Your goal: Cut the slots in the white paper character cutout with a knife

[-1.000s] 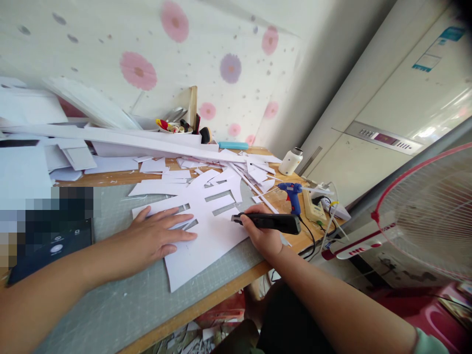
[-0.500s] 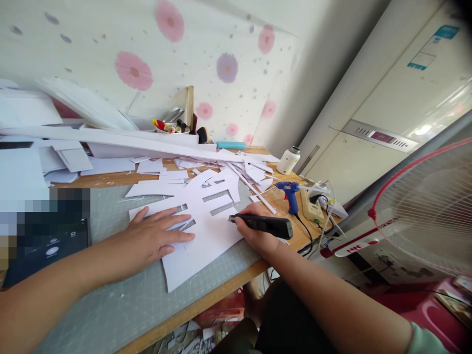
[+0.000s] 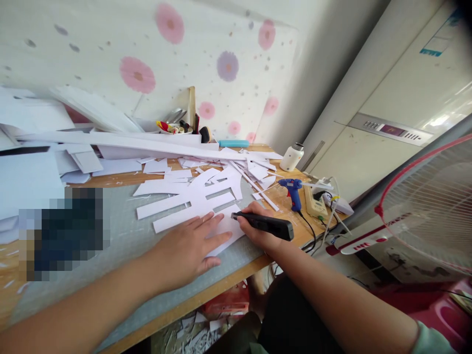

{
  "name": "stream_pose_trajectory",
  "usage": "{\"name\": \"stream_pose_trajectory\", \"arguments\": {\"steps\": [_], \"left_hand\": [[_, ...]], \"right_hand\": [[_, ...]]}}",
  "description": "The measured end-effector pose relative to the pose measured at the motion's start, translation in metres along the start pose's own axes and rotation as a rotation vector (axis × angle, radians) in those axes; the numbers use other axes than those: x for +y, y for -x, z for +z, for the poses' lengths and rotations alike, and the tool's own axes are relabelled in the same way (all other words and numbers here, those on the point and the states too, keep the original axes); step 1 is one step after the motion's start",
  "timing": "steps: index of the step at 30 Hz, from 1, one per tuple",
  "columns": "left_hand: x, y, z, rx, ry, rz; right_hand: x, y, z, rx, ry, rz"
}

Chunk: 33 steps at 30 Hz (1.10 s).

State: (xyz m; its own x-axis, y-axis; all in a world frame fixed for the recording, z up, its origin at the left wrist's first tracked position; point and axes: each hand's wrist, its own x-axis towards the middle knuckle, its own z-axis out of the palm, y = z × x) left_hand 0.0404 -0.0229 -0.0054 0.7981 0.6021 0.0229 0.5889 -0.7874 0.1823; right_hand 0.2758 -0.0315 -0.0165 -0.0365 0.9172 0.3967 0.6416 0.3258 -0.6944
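Observation:
My left hand (image 3: 190, 248) lies flat, fingers spread, on a white foam sheet (image 3: 201, 201) that has several rectangular slots cut out of it. The sheet rests on a grey-green cutting mat (image 3: 125, 246). My right hand (image 3: 258, 231) is wrapped round a black utility knife (image 3: 265, 223), whose tip touches the sheet's right edge just beside my left fingertips.
White offcuts and long strips (image 3: 147, 142) crowd the back of the wooden table (image 3: 228, 282). A blue glue gun (image 3: 291, 189), a power strip (image 3: 313, 201) with cables and a white bottle (image 3: 291, 157) stand at the right. A red-rimmed fan (image 3: 424, 206) is close on the right.
My left hand has slid right and nearer along the sheet, now next to the knife. The sheet has shifted with it. The right hand has hardly moved.

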Motion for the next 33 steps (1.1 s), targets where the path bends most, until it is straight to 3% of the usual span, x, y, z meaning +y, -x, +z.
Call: {"name": "stream_pose_trajectory", "arguments": {"steps": [6,13,26,33], "left_hand": [[0.019,-0.017,-0.003,-0.112,-0.172,-0.075],[0.019,-0.016,0.0,-0.118,-0.181,-0.091],[0.019,-0.017,0.003,-0.099,-0.197,-0.111],[0.012,-0.015,-0.004,-0.121,-0.088,-0.114]], "right_hand": [[0.004,0.005,0.001,0.013,0.023,-0.023],[0.001,0.007,-0.005,-0.005,0.022,-0.051],[-0.001,0.014,-0.01,-0.056,0.042,0.081],[0.0,0.014,-0.008,0.007,0.013,0.023]]}}
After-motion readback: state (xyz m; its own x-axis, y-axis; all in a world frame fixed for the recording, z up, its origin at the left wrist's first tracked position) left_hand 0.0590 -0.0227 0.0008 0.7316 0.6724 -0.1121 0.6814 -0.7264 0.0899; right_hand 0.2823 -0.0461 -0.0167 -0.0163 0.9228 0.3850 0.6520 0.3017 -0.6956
